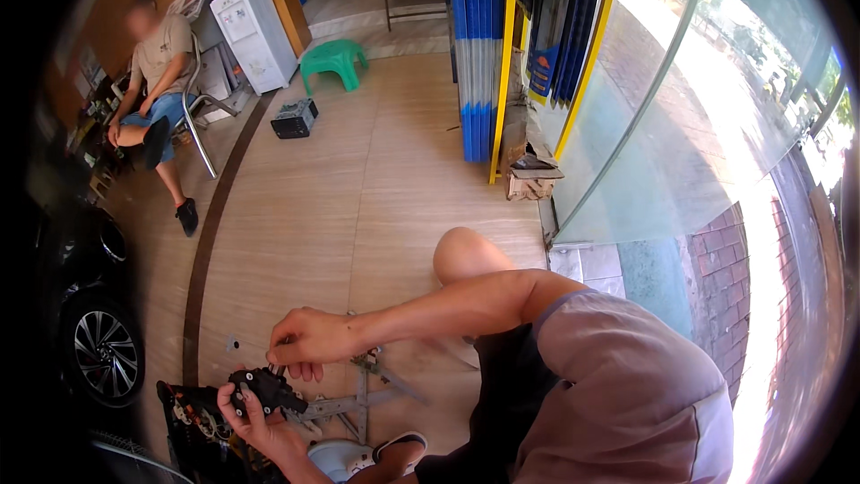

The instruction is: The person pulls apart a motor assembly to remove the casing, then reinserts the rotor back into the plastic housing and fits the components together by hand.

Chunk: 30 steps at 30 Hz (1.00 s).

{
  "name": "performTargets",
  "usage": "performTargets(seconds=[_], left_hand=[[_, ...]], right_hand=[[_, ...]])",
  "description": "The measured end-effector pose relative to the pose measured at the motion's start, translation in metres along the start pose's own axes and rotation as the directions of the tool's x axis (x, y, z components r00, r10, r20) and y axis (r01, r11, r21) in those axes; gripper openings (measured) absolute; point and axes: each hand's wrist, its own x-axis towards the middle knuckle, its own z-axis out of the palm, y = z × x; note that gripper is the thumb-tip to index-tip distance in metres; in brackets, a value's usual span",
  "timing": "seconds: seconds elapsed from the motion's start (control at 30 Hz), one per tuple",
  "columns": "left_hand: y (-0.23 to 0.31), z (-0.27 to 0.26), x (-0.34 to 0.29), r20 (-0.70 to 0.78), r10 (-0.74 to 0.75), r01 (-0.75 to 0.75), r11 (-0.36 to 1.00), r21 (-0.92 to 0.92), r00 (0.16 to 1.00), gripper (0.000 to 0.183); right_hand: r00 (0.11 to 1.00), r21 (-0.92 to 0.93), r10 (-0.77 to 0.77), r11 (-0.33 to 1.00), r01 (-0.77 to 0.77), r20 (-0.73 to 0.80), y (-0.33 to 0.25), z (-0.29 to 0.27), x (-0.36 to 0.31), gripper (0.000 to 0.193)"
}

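My left hand (260, 430) is wrapped round a black housing (267, 390) with a few bright round screw heads or studs on its face. Above it, my right hand (309, 341) is closed in a pinch, its fingertips right at the top edge of the housing. A short silvery piece shows under those fingertips; it is too small to name. Beneath both hands, a grey metal linkage of crossed bars (363, 403) lies on the floor, partly hidden by the housing. Beside my left hand is a black open bag or box (184, 421) with tools and coloured bits in it.
At the left stands a black car's wheel (103, 354). A person (161, 54) sits on a metal chair farther back. On the tiled floor are a car stereo unit (294, 118), a green stool (333, 64) and a cardboard box (533, 179). A glass door (645, 143) stands right.
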Motion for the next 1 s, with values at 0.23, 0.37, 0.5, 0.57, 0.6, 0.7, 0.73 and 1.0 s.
performTargets(seconds=[0.23, 0.37, 0.5, 0.57, 0.6, 0.7, 0.73, 1.0], left_hand=[[-0.003, -0.002, 0.004, 0.009, -0.017, 0.017, 1.0, -0.004, 1.0, 0.023], [-0.001, -0.003, 0.006, -0.005, -0.003, 0.003, 0.999, 0.041, 1.0, 0.024], [-0.005, -0.004, 0.009, 0.005, 0.009, -0.01, 0.998, 0.069, 1.0, 0.026], [-0.009, -0.001, 0.011, 0.013, 0.032, -0.033, 0.997, 0.069, 0.999, 0.027], [-0.009, 0.001, 0.01, 0.023, 0.044, -0.045, 0.997, 0.066, 0.999, 0.027], [-0.001, 0.0, 0.004, -0.053, -0.02, 0.025, 0.995, 0.101, 0.998, 0.028], [-0.001, 0.001, 0.003, -0.046, -0.002, 0.006, 0.994, 0.105, 0.999, 0.028], [-0.007, 0.006, 0.013, -0.038, -0.002, 0.005, 0.998, 0.067, 0.999, 0.023]], right_hand=[[0.999, 0.014, 0.051, 0.999, -0.051, 0.015, 0.003, -0.002, 0.005, 0.032], [0.999, 0.035, 0.045, 0.998, -0.046, 0.018, 0.009, -0.002, 0.01, 0.032], [1.0, 0.025, 0.015, 1.0, -0.015, -0.01, 0.012, -0.004, 0.013, 0.032], [0.998, 0.002, 0.057, 0.998, -0.057, -0.01, 0.011, -0.007, 0.011, 0.032], [0.999, -0.004, 0.043, 0.999, -0.043, -0.013, 0.012, -0.008, 0.01, 0.032], [1.0, -0.008, 0.012, 1.0, -0.012, -0.004, 0.016, -0.003, 0.013, 0.032], [1.0, -0.002, 0.025, 1.0, -0.025, 0.001, 0.017, -0.003, 0.013, 0.033], [1.0, -0.025, -0.005, 1.0, 0.006, 0.026, 0.02, -0.01, 0.016, 0.034]])
